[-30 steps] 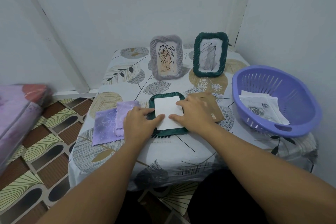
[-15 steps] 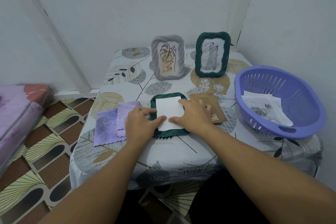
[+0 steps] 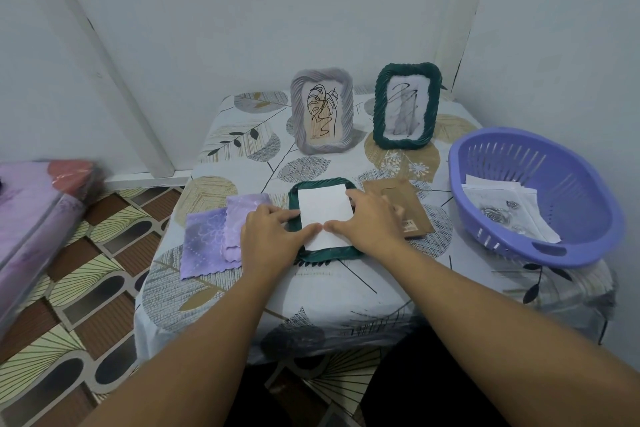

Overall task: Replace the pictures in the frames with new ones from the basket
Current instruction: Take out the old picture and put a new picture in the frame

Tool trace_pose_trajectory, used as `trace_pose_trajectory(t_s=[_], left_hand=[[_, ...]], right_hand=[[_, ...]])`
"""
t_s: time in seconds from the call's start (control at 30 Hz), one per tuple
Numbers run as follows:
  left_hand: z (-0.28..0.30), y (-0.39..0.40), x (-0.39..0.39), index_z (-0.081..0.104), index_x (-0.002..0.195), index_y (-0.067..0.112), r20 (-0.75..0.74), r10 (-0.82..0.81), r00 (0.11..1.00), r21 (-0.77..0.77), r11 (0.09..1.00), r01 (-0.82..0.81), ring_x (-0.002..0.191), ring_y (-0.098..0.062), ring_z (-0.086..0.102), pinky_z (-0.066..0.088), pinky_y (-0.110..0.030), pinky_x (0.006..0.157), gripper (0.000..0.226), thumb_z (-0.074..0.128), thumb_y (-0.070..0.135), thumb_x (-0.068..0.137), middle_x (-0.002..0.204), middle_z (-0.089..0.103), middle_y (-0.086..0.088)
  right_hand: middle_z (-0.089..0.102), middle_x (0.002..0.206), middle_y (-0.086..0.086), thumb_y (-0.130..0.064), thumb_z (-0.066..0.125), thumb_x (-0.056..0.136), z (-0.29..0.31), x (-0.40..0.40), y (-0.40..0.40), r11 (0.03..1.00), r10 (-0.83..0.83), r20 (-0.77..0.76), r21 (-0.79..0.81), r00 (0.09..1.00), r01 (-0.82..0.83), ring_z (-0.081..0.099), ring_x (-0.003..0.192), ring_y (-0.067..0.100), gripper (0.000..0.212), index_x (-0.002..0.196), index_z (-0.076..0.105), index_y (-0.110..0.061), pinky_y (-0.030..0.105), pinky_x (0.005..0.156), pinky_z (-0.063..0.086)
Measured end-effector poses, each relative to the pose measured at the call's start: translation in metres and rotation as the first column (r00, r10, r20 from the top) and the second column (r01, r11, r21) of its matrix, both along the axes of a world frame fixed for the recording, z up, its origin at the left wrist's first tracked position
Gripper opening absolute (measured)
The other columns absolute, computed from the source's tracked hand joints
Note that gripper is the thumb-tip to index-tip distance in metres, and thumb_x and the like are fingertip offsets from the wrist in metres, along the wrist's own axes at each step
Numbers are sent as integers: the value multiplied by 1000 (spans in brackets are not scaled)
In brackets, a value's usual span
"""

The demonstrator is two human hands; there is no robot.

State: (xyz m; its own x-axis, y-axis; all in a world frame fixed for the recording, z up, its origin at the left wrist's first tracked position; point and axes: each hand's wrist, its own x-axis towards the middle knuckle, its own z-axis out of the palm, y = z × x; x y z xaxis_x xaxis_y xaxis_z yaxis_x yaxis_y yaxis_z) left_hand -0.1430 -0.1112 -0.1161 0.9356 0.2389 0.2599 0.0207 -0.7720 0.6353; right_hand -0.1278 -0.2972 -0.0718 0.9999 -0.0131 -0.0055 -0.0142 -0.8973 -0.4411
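On the counter (image 3: 346, 291), at 9 o'clock, lies a wavy purple cloth (image 3: 211, 239). Middle: a rope-edged green frame (image 3: 329, 255) lies face down, long side pointing to 12 o'clock. Both hands stay flat on its white paper (image 3: 323, 210), left hand (image 3: 273, 239) and right hand (image 3: 372, 222), fingers straight. At 3 o'clock, a round purple basket (image 3: 568, 253) holds pictures (image 3: 502, 211).

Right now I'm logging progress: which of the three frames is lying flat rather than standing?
The near green frame, under both hands, lies face down with white paper on it. The grey frame and the other green frame stand upright behind.
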Motion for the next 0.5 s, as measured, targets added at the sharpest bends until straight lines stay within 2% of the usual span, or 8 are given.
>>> trace_pose_trajectory(t_s=[0.13,0.3,0.37,0.5], left_hand=[[1,1,-1,77,112,36,7,-8,1000,-19,1000,8,105,-10,49,48,-39,91,56,77,72,68,105,59,11],[1,1,-1,77,109,38,7,-19,1000,-22,1000,19,106,-13,51,48,-40,91,50,79,68,69,107,61,9],[2,1,-2,77,109,38,11,-18,1000,-24,1000,19,106,-12,51,48,-40,92,50,80,67,69,107,61,9],[3,0,-2,77,108,37,14,-14,1000,-46,999,15,104,-11,52,48,-40,91,49,81,66,69,104,61,9]], right_hand=[[56,139,-4,-64,73,81,2,-2,1,1000,12,21,-13,1000,-12,41,138,23,70,140,54,-32,47,106,30],[58,130,-4,-58,75,81,0,-4,4,999,26,69,-26,997,-24,43,133,22,61,133,57,-32,45,101,30],[57,127,-5,-54,78,80,0,-3,4,999,4,60,40,998,-6,45,130,21,65,136,54,-32,45,101,31],[61,111,-10,-40,82,80,-2,3,3,958,-80,-1,275,997,77,55,116,18,59,131,53,-32,41,93,32]])
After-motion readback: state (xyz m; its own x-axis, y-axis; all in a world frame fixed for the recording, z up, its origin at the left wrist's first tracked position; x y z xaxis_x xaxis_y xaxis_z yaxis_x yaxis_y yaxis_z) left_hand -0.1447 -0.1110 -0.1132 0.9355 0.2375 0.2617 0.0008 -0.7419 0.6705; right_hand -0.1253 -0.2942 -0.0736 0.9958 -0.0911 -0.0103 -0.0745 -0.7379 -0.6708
